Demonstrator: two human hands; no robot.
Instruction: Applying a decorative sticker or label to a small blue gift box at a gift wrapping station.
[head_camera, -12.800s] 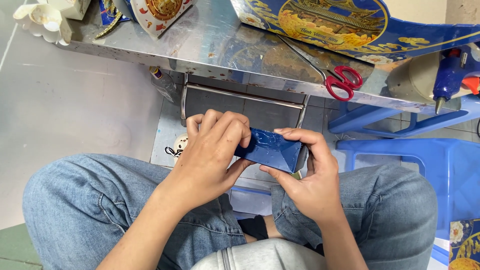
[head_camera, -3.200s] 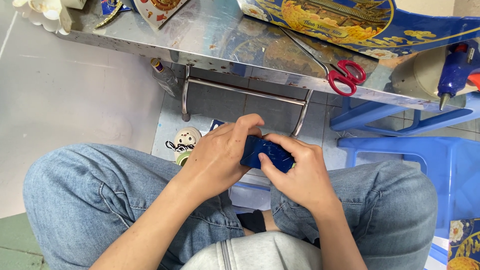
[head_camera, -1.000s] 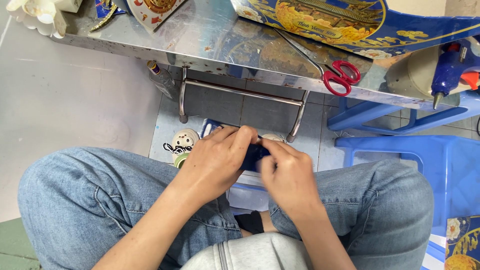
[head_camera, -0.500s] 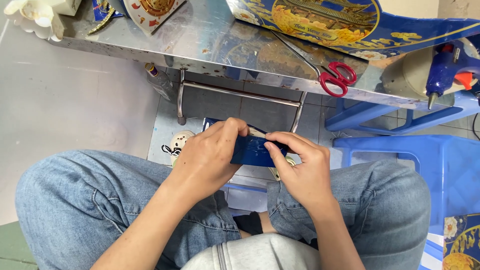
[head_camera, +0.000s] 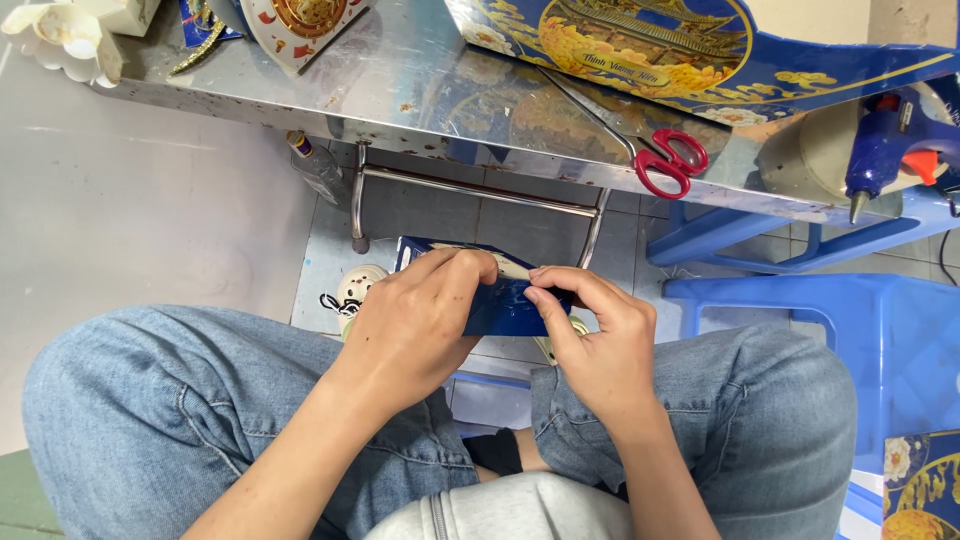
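While both hands meet above the knees, the left hand and right hand each keep a closed grip on a small blue card piece — fingertips pinching its upper edge. It sits just below the steel desk, where red-handled scissors lie — well apart.

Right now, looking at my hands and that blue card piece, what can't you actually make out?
- Blue card piece, head view: mostly covered by the left hand and right hand; its full shape is unclear.
- Glue gun: its rear end runs off the right edge.
- Scissors: blade tips blend into the reflective metal table.
- Blue stool: cut off at the right edge.
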